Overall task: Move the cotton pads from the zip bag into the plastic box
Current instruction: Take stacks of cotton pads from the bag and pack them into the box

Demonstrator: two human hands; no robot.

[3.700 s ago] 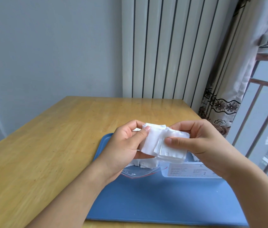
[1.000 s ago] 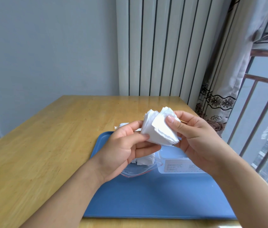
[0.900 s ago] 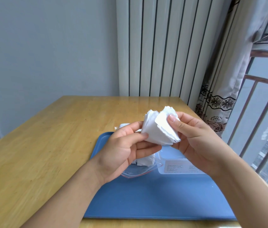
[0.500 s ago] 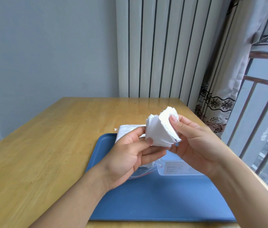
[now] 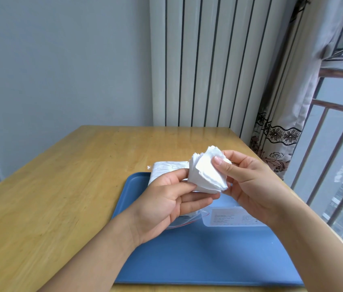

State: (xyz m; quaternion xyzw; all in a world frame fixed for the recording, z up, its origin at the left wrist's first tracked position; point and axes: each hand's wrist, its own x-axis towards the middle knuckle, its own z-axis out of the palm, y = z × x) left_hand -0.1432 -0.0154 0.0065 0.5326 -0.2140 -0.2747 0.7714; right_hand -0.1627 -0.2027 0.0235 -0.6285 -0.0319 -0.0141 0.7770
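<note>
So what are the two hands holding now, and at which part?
Both hold one stack of cotton pads: left hand at its lower-left corner, right hand across its right side.

there were two hands, a left hand (image 5: 162,207) and a right hand (image 5: 248,186), above one blue tray (image 5: 208,260). above the tray was one stack of cotton pads (image 5: 206,175), too many to count. on the tray lay one zip bag (image 5: 166,167) and one plastic box (image 5: 229,218).

Single head view, close, looking forward-down over table (image 5: 65,186).
</note>
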